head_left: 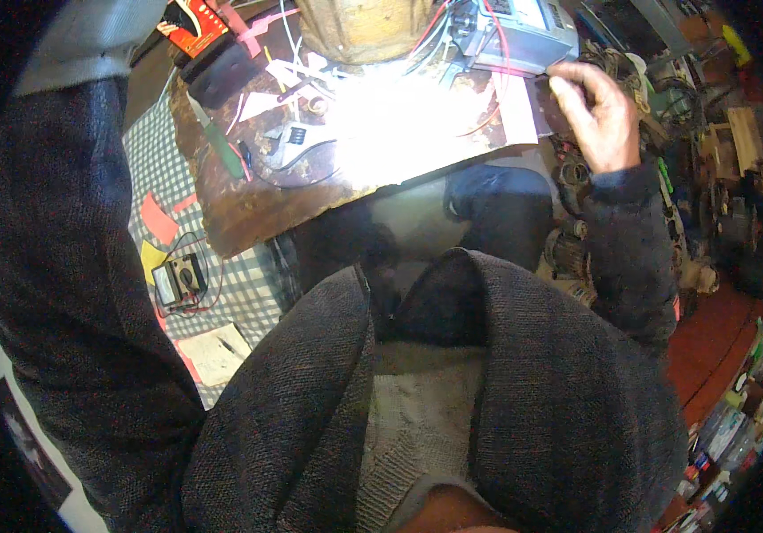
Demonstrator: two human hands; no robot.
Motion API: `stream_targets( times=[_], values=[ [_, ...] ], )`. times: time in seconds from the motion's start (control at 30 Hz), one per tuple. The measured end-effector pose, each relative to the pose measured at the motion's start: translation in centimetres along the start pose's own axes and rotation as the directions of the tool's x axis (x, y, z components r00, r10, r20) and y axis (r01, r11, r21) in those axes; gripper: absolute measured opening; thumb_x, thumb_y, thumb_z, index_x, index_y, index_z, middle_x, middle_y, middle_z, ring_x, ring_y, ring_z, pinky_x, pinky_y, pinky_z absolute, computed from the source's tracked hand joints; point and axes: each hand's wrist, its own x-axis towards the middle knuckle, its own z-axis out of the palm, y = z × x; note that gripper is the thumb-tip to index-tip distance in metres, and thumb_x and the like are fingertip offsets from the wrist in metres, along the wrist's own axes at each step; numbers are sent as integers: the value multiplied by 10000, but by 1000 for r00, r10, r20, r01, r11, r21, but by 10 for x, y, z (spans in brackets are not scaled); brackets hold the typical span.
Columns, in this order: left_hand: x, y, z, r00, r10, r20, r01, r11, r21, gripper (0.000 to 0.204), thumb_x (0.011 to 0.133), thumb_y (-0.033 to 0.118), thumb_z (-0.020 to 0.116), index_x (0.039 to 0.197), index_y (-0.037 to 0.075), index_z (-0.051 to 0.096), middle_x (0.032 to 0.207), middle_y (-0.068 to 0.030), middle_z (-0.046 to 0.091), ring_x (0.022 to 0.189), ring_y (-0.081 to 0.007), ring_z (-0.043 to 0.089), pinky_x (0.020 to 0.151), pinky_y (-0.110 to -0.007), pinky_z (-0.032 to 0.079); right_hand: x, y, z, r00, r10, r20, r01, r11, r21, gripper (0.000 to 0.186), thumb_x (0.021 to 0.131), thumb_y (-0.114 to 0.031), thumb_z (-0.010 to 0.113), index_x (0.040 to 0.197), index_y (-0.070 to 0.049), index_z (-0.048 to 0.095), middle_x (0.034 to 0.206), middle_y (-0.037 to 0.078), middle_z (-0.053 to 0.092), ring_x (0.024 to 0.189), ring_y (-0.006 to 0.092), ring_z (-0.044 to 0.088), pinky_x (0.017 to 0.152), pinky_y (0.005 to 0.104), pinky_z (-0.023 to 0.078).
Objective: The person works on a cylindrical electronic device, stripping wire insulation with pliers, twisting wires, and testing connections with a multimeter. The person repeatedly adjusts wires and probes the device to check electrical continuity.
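1. Up at the far right corner of the wooden work board, the right hand rests against a grey metal electronics box with red wires running from it.
2. Its fingers are curled close together, fingertips at the box's lower right edge; whether they pinch a wire or only touch the casing cannot be told.
3. Only the left arm's dark tweed sleeve shows, running up the left side; the left hand itself is out of view, so its fingers cannot be judged.
4. By its looks, the box is rigid sheet metal, probably fairly heavy for its size and not slippery; the casing's edges would be the safest hold, while the thin wires look limp and easy to tug loose.
5. Counted on the board: one box, one green-handled screwdriver, one black case, and several scraps of white paper, their number lost in the lamp glare.
6. Beside the board, on a checked cloth, lies one analogue multimeter with its leads, one white notepad with one pen on it, and two small pink and yellow paper slips.
7. One tan, barrel-like thing stands at the board's far edge, just left of the box.
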Motion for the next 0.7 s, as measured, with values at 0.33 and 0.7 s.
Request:
stream_targets(
  times=[0.33,0.7],
  values=[
    [7,33,-17,999,2,53,5,992,-125,585,1074,468,512,1166,-69,722,1029,-228,753,900,-295,697,818,-435,543,90,40,-42,951,-280,131,309,849,-430,520,880,-399,802,1278,-84,691,1330,150,653,1228,331,649,1040,416,532],
    [28,-23,-8,996,78,40,-74,993,-97,485,1045,311,554,1312,-92,590,1125,-205,684,1045,-246,639,977,-360,483,192,141,-50,983,-178,36,180,925,-334,474,932,-387,746,1234,-24,701,1205,200,711,1111,379,700,993,442,545]
  ],
)
